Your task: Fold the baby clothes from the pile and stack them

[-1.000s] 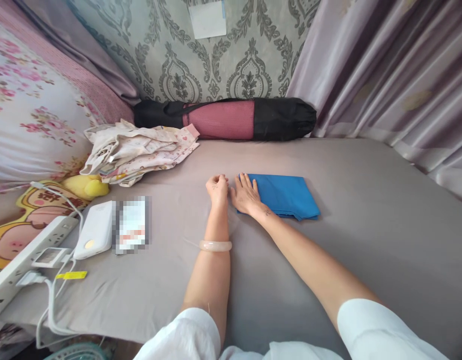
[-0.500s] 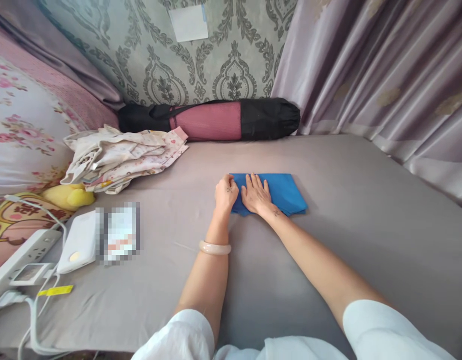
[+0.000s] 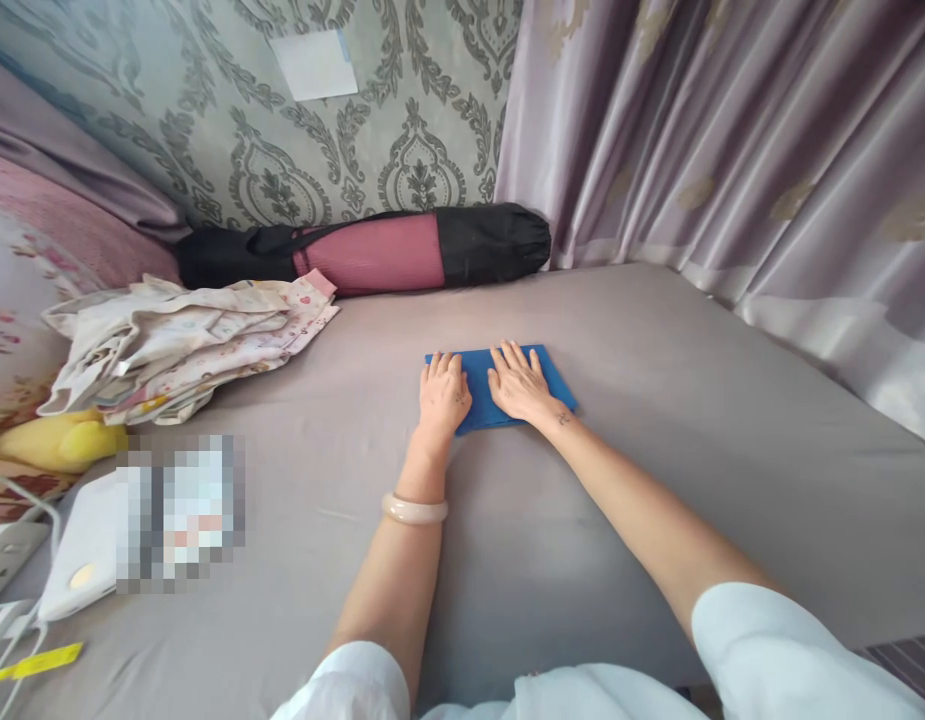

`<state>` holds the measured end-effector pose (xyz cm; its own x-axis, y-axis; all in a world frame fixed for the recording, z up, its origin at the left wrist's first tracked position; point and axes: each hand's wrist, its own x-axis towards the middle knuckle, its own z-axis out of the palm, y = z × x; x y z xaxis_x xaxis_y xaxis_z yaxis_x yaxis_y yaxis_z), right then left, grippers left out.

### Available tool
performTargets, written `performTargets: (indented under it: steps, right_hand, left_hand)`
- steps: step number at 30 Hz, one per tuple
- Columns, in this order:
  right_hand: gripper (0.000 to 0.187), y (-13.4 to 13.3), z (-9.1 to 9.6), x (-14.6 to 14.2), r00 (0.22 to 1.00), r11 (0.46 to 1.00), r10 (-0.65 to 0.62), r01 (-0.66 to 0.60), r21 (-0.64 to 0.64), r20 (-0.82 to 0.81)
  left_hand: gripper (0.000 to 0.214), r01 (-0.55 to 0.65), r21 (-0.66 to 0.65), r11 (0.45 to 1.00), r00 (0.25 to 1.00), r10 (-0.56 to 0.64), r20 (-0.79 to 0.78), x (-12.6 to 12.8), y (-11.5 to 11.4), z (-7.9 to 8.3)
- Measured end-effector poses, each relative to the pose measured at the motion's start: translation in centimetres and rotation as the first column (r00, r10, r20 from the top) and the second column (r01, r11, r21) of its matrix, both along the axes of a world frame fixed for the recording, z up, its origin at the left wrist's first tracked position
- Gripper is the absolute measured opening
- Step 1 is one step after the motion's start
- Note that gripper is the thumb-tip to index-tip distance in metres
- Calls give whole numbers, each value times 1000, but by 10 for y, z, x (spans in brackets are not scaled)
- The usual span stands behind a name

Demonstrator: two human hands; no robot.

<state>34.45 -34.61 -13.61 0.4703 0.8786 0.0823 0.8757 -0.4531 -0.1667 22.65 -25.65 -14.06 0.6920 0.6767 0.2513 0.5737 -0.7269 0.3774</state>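
A folded blue cloth [image 3: 478,385] lies flat on the grey bed sheet [image 3: 657,400], its near edge a little uneven. My left hand [image 3: 443,392] rests palm down on the cloth's left end, fingers stretched toward the far edge. On the right part, my right hand [image 3: 518,382] presses flat with its fingers spread. A pale bangle [image 3: 415,509] circles my left wrist. The cloth's surface under both palms is hidden.
A pink and black rolled bag [image 3: 372,250] lies along the wall. Left of it sits a pile of printed clothes [image 3: 199,335]. Nearer are a yellow plush toy [image 3: 61,442], a white power bank [image 3: 94,545], a blurred-out object [image 3: 199,505] and a power strip [image 3: 8,555] with cables.
My left hand has gone from curled fingers at the cloth's left edge to lying flat on it. The cloth now looks shorter from left to right. The view has shifted to the right.
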Motion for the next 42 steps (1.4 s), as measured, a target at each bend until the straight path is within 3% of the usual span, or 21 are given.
performTargets:
  steps: [7,17,20,25,32,37,39,42]
  right_hand:
    - [57,-3,-16,2,1000,1000,-6,6,-15,4]
    - [59,-8,-1,6,997,999,2,-5,-47,-82]
    - [59,-16,4,17,999,999,-32,32,-15,-31]
    - [60,-28,-5,34,996,995,-89,89,-32,22]
    - [61,-30,-14,33,995,994,-99,98,-57,-14]
    - [58,-32,-3,42,959,993,-110,115,5,-261]
    - [54,-35,3,51,881,976,-132,196,97,-455]
    - [45,-44,12,68,743,907,-185,380,178,-644]
  left_hand:
    - [53,24,-19,1000,975,-28,-220,6,-11,-8]
    - [51,19,27,999,978,-13,-211,5,-10,-3]
    - [51,-26,84,996,986,39,-160,4,-10,-1]
    - [59,-86,82,993,975,101,-196,3,-11,-3]
    - [64,-88,14,996,959,88,-269,3,-9,-9]
    - [63,-85,-53,995,974,71,-215,0,-4,-9]
    - [61,-93,-82,992,984,79,-162,-1,0,-10]
    - [55,-137,-108,985,990,131,-60,-2,8,-7]
